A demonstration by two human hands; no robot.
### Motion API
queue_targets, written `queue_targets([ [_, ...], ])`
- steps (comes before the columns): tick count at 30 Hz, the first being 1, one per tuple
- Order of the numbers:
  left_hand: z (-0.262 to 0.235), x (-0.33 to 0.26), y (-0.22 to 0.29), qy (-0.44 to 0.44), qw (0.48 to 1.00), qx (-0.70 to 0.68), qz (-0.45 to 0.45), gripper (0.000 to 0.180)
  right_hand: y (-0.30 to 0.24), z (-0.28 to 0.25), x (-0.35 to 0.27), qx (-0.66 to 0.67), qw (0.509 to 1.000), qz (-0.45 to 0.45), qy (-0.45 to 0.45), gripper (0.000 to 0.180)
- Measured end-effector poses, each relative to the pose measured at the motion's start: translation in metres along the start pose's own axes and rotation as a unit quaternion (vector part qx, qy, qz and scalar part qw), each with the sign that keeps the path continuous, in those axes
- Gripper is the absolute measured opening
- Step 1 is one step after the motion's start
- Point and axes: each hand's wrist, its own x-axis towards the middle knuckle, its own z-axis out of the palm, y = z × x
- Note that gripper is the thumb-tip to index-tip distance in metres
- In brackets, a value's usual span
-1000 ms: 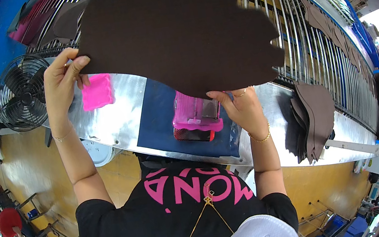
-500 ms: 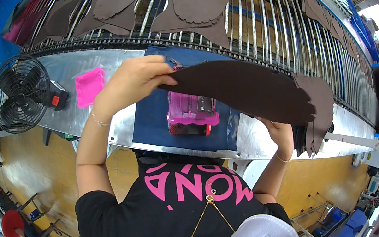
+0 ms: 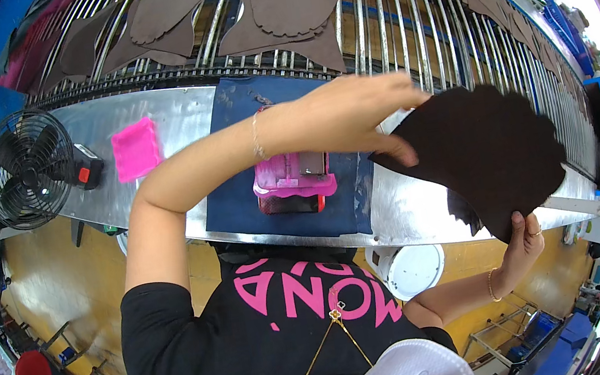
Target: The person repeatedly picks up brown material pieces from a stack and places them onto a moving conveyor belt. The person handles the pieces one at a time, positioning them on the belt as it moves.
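Observation:
A dark brown, leather-like cut piece (image 3: 491,153) with a scalloped edge is held up over the right part of the metal table. My left hand (image 3: 371,120) reaches across to its left edge, thumb on the near face and fingers along the top. Low on the piece, my right hand (image 3: 524,244) pinches the edge between thumb and fingers. Part of a stack of dark pieces (image 3: 464,212) shows beneath it; the rest is hidden. Under my left forearm, a pink tray-like holder (image 3: 291,181) with a metal plate sits on a blue mat (image 3: 231,189).
Beyond the table runs a conveyor of metal rods (image 3: 375,39) carrying several brown cut pieces (image 3: 294,8). A black fan (image 3: 29,168) stands at the left, near a pink square (image 3: 136,149) on the metal table (image 3: 179,120). A white round lid (image 3: 411,268) lies below the table's front edge.
The brown piece has moved right and turned, showing its broad face. My left hand has swung far right across the mat. My right hand has gone right and nearer to me.

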Motion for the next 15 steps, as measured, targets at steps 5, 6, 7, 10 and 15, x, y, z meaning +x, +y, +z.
queue_targets([
  [5,-0.023,0.056,-0.006,0.034,0.993,-0.059,-0.095,0.033,0.001,0.013,0.021,0.002,0.997,0.079,-0.011,0.023],
  [6,-0.027,0.058,-0.016,0.041,0.996,-0.011,-0.077,0.028,0.001,0.017,0.028,0.005,0.996,0.088,0.009,0.024],
  [7,-0.032,0.060,-0.019,0.046,0.981,-0.059,-0.179,0.025,0.005,0.021,0.037,0.010,0.995,0.099,0.028,0.026],
  [10,-0.051,0.038,-0.068,0.092,0.928,-0.149,-0.329,0.023,0.046,0.017,0.050,-0.077,0.983,0.157,0.063,0.041],
  [15,-0.048,-0.023,-0.177,0.320,0.813,-0.259,-0.412,0.034,0.199,0.003,0.017,-0.484,0.829,0.279,0.027,0.069],
])
